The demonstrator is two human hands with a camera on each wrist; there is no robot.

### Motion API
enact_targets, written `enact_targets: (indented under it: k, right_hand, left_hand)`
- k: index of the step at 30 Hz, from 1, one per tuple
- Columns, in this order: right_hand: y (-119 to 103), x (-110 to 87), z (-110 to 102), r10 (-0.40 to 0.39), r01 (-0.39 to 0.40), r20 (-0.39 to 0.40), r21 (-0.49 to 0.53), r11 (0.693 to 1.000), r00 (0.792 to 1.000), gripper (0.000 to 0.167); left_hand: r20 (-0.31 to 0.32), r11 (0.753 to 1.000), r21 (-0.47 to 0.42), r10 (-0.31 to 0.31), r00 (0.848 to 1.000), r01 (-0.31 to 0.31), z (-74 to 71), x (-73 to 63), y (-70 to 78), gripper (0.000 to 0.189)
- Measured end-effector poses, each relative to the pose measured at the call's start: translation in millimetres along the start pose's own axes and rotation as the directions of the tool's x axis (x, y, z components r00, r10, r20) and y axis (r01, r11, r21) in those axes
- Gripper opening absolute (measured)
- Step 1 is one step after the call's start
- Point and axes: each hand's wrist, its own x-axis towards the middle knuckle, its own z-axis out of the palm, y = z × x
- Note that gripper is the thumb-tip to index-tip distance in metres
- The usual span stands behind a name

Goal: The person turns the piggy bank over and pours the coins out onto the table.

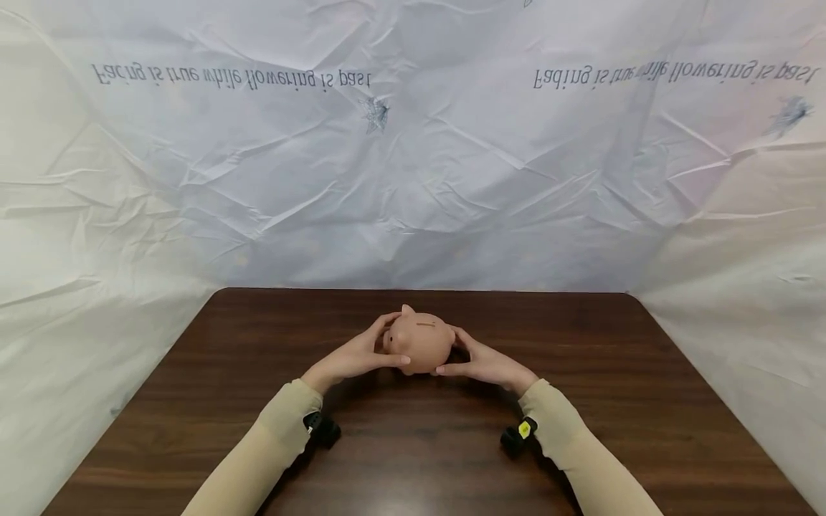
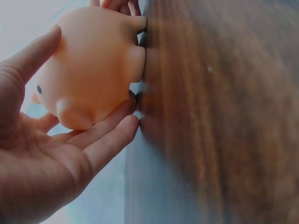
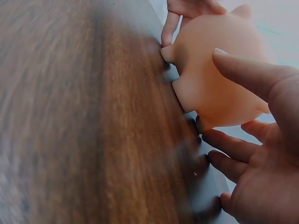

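Observation:
A pinkish-orange piggy bank (image 1: 422,344) stands upright on its short legs at the tabletop, its coin slot facing up and its snout toward the left. My left hand (image 1: 355,355) holds the head end, thumb on the near side and fingers around the front. Around the rear end, my right hand (image 1: 488,363) has its thumb against the near side. In the left wrist view the piggy bank (image 2: 93,65) shows a dark eye and an ear beside the left fingers (image 2: 110,142). The right wrist view shows right fingers (image 3: 231,147) under its rear, low by the table surface.
The dark brown wooden table (image 1: 406,444) has rounded far corners. Behind it and at both sides hangs a wrinkled white sheet (image 1: 413,179) with printed lettering. A black wrist camera (image 1: 325,432) sits at the left sleeve, and another camera (image 1: 514,441) at the right.

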Motion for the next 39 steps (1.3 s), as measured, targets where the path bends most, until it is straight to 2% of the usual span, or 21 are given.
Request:
enact_targets:
  k: [7,14,19,24,29,39]
  right_hand:
    - [2,-2.1,3,0.023,-0.023,-0.005,-0.006,1.0,1.0,0.093]
    - [-4,-2.3,3,0.04,-0.04,-0.002,-0.009,0.999,0.999,0.099]
    - [-8,1.0,-1,0.016,-0.017,-0.02,-0.029,0.999,1.0,0.097]
    - [-6,3.3,-2,-0.03,0.028,-0.025,-0.066,0.997,0.999,0.092]
    - [-4,2.8,0,-0.028,0.024,-0.044,-0.069,0.997,0.999,0.093]
    - [-4,-1.7,3,-0.01,0.007,-0.073,-0.045,0.999,0.997,0.095]
  left_hand:
    - [0.0,1.0,-0.003,-0.007,1.0,0.007,3.0,-1.1,-2.0,0.097]
    - [0.03,1.0,-0.029,0.002,1.0,-0.002,-0.3,0.3,1.4,0.098]
    - [0.062,0.998,-0.06,0.03,0.998,-0.026,-4.8,4.9,2.6,0.099]
    - [0.068,0.998,-0.056,0.025,0.997,-0.022,-7.4,5.3,2.4,0.098]
    - [0.08,0.998,-0.058,0.031,0.996,-0.026,-6.0,4.1,1.9,0.098]
    - [0.039,0.999,-0.029,0.038,0.999,-0.037,-0.9,0.2,0.1,0.096]
